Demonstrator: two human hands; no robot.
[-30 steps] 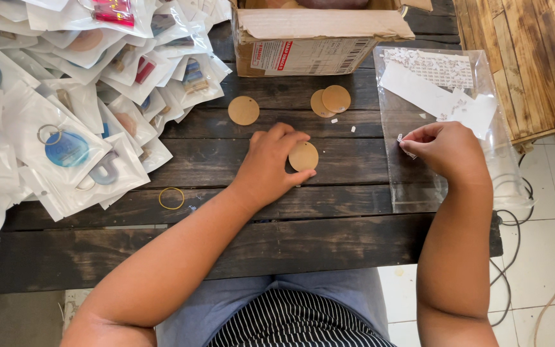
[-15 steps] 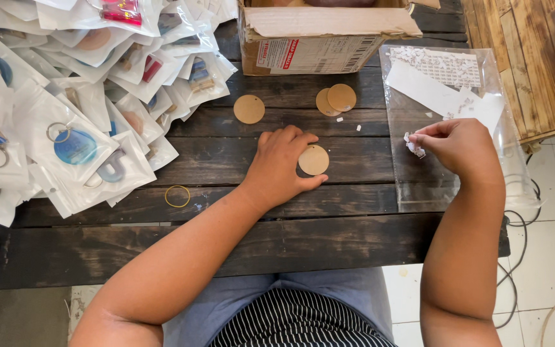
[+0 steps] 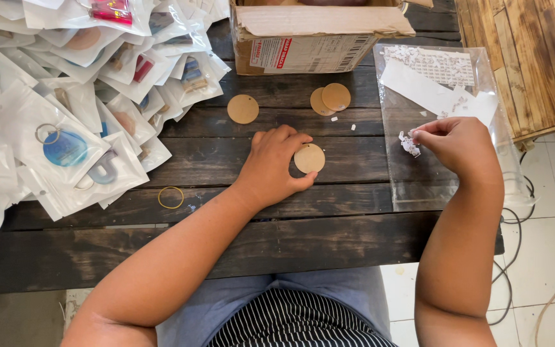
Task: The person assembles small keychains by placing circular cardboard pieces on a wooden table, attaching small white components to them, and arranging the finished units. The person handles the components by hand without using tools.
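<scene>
— What has your left hand [image 3: 271,168] got?

— Your grip there is closed on a round wooden disc [image 3: 309,158]: thumb below its edge, fingertips above. The disc lies flat on the dark plank counter [image 3: 239,238], near its middle.

— And your right hand [image 3: 460,146]?

— Its fingers are pinched together on a small white paper scrap [image 3: 409,144], held just over the clear plastic sheet [image 3: 419,186] at the counter's right end. White paper strips [image 3: 428,90] lie farther up on that sheet.

— What else sits near you?

— Three more discs: a single wooden disc [image 3: 243,108] up and to the left of your left hand, and a pair of overlapping discs [image 3: 330,99] just in front of the cardboard box [image 3: 309,38]. Tiny white bits lie below that pair. A yellow rubber band [image 3: 171,197] lies left of your left wrist. Beyond it, a heap of clear packets with keyrings [image 3: 65,96] covers the counter's left side. Cables [image 3: 515,218] hang off the right edge over the tiled floor.
</scene>
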